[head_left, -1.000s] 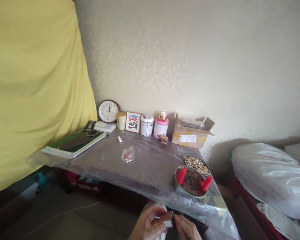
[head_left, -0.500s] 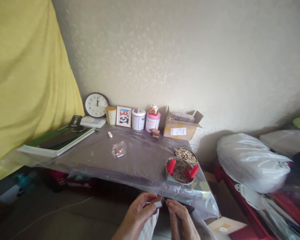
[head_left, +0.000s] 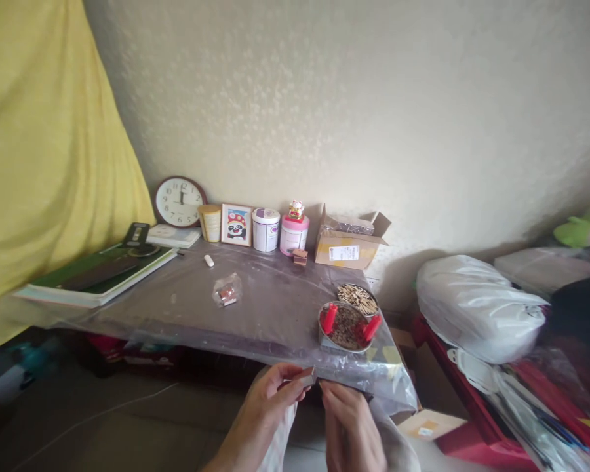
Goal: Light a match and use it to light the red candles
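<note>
My left hand (head_left: 265,403) pinches a small matchbox (head_left: 307,377) between thumb and fingers, its brown striking side facing right. Close beside the box, my right hand (head_left: 348,414) is closed, thumb and forefinger together on a thin match that is mostly hidden. Both hands are just off the table's front edge. Beyond them on the table stands a tin of brown grit (head_left: 345,326) with two red candles, one left (head_left: 330,319) and one leaning right (head_left: 372,328). Behind it is a round tin full of loose matchsticks (head_left: 358,299).
The table (head_left: 270,308) is covered in clear plastic. A plastic packet (head_left: 227,290) lies mid-table; at the back stand a clock (head_left: 180,202), a picture frame (head_left: 236,225), two tubs, a second matchbox (head_left: 299,257) and an open carton (head_left: 347,249). White bags (head_left: 476,308) sit to the right.
The camera view has shifted slightly, so the table things appear further left. My right hand has turned, its fingers more curled, and stays close to the matchbox.
</note>
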`<state>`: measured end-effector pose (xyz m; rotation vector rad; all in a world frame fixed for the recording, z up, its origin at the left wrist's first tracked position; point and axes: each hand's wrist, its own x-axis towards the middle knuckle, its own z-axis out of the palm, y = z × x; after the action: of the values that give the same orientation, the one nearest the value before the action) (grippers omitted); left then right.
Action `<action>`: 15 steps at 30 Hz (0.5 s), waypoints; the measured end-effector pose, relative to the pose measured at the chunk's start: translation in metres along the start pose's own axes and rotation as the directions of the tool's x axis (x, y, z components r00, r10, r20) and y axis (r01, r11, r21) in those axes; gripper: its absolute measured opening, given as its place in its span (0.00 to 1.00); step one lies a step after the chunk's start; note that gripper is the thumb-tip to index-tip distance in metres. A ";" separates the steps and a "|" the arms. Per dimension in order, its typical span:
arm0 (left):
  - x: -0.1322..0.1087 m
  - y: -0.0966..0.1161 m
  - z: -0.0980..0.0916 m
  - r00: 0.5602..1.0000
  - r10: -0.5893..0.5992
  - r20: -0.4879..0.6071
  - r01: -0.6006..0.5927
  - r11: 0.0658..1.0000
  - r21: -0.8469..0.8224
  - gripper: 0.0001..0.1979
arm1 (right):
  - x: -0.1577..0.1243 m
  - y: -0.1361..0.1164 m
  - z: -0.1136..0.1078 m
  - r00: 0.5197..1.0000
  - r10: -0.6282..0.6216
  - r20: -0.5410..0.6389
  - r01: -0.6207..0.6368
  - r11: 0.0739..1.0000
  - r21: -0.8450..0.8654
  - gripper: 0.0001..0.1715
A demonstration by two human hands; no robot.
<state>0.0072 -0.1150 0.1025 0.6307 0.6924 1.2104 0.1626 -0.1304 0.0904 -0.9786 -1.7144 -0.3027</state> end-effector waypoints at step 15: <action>0.000 0.004 -0.001 1.000 -0.014 0.024 0.013 0.998 0.068 0.12 | -0.005 0.012 0.006 0.915 0.382 -0.128 -0.357 0.916 0.181 0.05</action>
<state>0.0041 -0.1137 0.1049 0.6948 0.7183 1.1688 0.1671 -0.1213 0.0810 -1.1083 -1.3493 0.0019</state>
